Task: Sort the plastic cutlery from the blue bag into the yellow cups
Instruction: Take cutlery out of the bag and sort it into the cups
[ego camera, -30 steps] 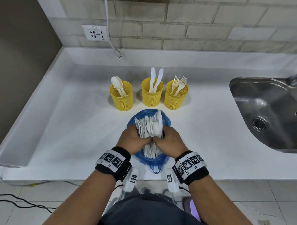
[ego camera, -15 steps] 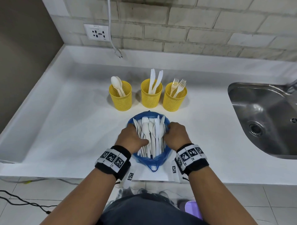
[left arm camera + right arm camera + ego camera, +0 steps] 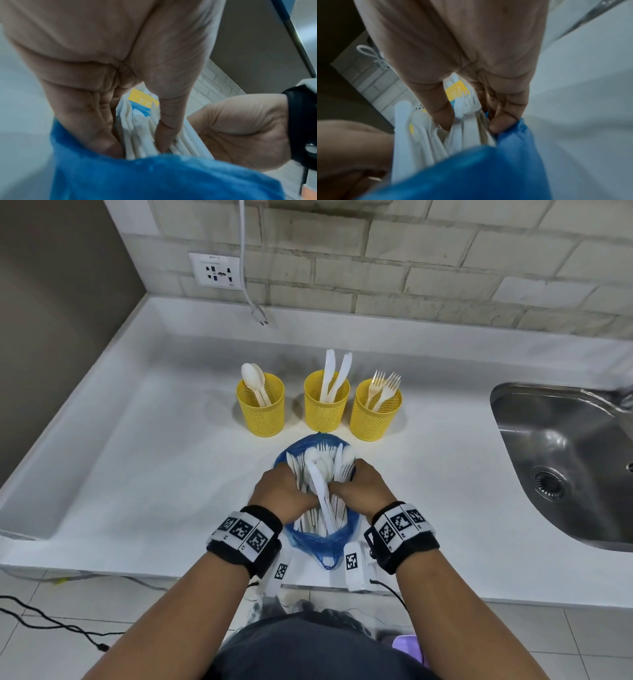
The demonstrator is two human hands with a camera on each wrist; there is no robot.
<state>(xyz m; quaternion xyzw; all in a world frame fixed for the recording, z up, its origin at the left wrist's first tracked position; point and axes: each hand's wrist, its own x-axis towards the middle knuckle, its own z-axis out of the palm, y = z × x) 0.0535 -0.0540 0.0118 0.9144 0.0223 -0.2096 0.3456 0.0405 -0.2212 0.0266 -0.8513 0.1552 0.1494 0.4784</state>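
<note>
1. At the far left of the row, the yellow perforated plastic cup holding two white spoons point(image 3: 261, 409) stands light and tall on the white countertop point(image 3: 137, 474). If you drop a spoon in from the side, its handle can lever the rim and tip the cup.

2. Your left hand point(image 3: 282, 493) is curled into the near-left part of the white plastic cutlery bundle point(image 3: 322, 484), thumb and fingers closed around several handles. With that many pinched at once, you risk lifting a mixed clump, so a fork or knife may ride along with the piece you want.

3. The thin blue plastic bag point(image 3: 320, 546) lies near the counter's front edge, just in front of the cups, mouth open with the bundle inside. It is slack and slippery; a sharp pull could drag it towards you and spill pieces onto the floor.

4. The middle yellow mesh cup with two white knives point(image 3: 327, 405) sits close beside the right yellow mesh cup with two white forks point(image 3: 376, 414). Because they stand so near each other, a hurried drop could land a piece in the wrong one.

5. Your right hand point(image 3: 359, 491) is closed on the bundle's right side, thumb pressed into the handles and fingertips point(image 3: 501, 121) curled at the bag's edge. I judge the fork tines there can snag the film and tear it.

6. The stainless steel sink point(image 3: 565, 467) lies well apart to the right; a flicked piece could skid into it.
</note>
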